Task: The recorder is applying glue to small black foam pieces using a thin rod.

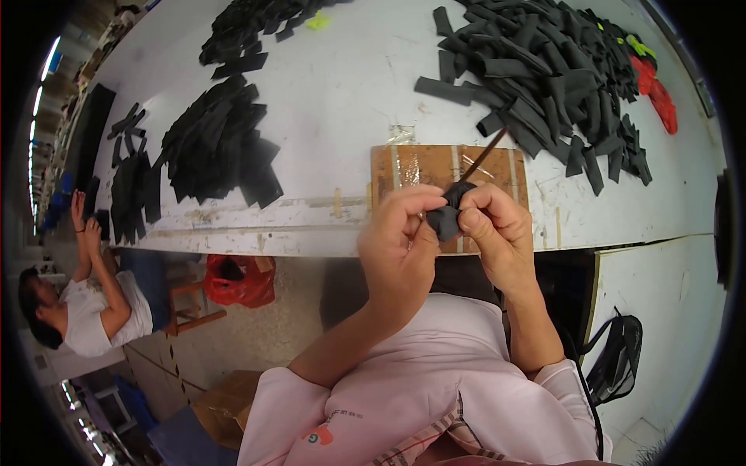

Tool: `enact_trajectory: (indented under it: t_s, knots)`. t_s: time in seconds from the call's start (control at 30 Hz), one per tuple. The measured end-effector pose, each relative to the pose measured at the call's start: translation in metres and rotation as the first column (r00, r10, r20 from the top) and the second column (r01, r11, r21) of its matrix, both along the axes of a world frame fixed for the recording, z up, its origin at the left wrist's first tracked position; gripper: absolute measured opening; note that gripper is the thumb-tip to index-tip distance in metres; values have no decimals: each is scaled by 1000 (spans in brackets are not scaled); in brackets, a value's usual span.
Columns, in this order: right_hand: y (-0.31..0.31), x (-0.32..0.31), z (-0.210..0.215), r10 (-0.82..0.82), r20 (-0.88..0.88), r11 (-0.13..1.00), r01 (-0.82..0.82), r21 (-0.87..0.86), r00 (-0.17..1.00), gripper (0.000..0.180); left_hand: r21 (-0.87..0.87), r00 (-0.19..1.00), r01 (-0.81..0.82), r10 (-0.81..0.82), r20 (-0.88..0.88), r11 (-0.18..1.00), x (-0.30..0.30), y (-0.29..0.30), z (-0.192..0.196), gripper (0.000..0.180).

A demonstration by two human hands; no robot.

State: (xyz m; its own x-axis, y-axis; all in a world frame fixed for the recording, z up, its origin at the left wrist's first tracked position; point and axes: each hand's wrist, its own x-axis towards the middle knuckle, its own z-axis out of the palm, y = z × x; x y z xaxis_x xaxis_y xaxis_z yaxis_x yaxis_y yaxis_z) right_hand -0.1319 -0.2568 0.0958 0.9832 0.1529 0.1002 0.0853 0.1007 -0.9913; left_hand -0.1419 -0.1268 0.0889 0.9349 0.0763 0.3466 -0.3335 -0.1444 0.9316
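Both hands raised together, left hand (398,233), right hand (497,227), pinching black fabric piece (446,219)

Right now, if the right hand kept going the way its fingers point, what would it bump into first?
The right hand points left, pinching a small black fabric piece. It would probably meet that piece first, then the left hand fingers pressed on the other side. Depth is hard to judge.

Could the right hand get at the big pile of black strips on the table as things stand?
Probably not freely: the right hand and left hand both pinch a small black piece with a thin stick. The pile lies unobstructed beyond.
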Motion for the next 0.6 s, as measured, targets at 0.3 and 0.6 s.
enact_trajectory:
  t_s: [0.3, 0.6]
  knots:
    - [-22, 28, 61, 58, 62, 996, -61, 60, 996, 19, -941, 592, 298, -804, 51, 160, 40, 2, 67, 23]
    - [-45, 62, -11, 229, -447, 934, -67, 350, 865, 22, -969, 402, -93, -899, 173, -228, 83, -12, -28, 22]
